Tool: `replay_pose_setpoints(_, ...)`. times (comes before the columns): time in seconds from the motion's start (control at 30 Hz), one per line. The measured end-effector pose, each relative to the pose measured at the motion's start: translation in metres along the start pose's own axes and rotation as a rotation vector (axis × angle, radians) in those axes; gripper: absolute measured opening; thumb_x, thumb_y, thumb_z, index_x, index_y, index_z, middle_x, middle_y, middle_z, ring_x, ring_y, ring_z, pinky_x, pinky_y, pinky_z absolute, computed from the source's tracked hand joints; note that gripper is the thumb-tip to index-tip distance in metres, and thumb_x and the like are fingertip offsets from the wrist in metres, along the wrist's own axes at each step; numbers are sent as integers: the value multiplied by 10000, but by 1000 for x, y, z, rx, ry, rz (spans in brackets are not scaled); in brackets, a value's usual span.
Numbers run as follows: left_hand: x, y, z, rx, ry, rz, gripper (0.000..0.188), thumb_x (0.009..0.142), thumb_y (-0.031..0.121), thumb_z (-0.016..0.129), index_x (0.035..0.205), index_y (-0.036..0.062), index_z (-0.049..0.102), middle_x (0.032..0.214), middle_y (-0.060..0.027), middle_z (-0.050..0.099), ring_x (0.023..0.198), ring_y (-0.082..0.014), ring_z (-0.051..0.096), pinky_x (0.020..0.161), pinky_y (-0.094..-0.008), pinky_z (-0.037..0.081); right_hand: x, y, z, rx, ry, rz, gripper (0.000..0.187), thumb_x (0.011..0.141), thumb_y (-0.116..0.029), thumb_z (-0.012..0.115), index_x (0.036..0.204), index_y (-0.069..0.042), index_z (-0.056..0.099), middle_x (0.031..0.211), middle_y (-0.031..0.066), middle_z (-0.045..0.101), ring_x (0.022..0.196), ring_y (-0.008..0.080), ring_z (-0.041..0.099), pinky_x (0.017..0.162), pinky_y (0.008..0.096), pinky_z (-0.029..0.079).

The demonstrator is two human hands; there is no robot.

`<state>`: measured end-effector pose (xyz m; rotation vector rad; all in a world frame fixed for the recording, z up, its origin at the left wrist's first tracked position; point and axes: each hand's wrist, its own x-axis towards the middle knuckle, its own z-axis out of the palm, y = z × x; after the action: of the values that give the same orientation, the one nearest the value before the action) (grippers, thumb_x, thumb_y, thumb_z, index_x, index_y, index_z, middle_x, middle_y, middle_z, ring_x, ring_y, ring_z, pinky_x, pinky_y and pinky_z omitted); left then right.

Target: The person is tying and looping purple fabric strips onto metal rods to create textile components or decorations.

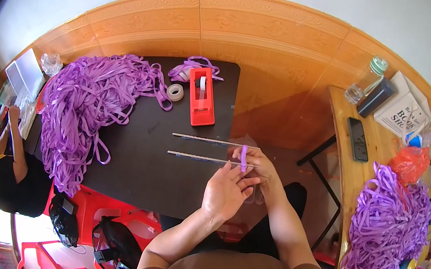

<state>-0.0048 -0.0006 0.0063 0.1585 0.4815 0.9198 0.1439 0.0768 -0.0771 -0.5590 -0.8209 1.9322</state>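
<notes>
Two thin metal rods (200,138) lie parallel on the dark table, reaching past its right edge. Around their right ends is a short length of purple ribbon (243,159), spanning from one rod to the other. My right hand (260,166) is at those ends, its fingers closed on the ribbon. Palm up, my left hand (225,193) is just below the nearer rod, fingers stretched toward the ribbon's lower end. Whether its fingertips touch the ribbon is hard to make out.
A big heap of purple ribbon (90,96) covers the table's left side. A red tape dispenser (201,98) and a tape roll (175,92) lie behind the rods. The wooden table on the right holds another ribbon heap (387,231), a phone (358,140) and bottles. People sit at both sides.
</notes>
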Motion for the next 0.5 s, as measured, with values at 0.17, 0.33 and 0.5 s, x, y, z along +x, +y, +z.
replay_pose_setpoints(0.17, 0, 0, 0, -5, 4, 2, 546, 949, 425, 423, 1281, -9, 430, 1216, -94, 500, 1055, -263, 512, 865, -346, 370, -3, 3, 2, -21, 113, -3, 139, 859, -42, 590, 969, 4, 660, 1062, 112, 639, 819, 147, 629, 708, 267, 522)
replay_pose_setpoints(0.33, 1, 1, -4, -7, -13, 2, 531, 953, 425, 417, 1258, -8, 450, 1204, -94, 505, 1063, -259, 512, 861, -342, 371, -12, -4, 17, -62, 295, 132, 238, 850, -43, 581, 1076, 20, 619, 1002, 135, 648, 852, 211, 643, 740, 312, 531)
replay_pose_setpoints(0.5, 0, -1, 3, -10, -5, -5, 491, 964, 415, 408, 1230, 6, 461, 1189, -87, 506, 1039, -254, 530, 847, -340, 378, -25, 7, -16, -163, 661, -181, 234, 832, -24, 580, 1062, 12, 603, 897, 119, 661, 765, 182, 628, 688, 286, 513)
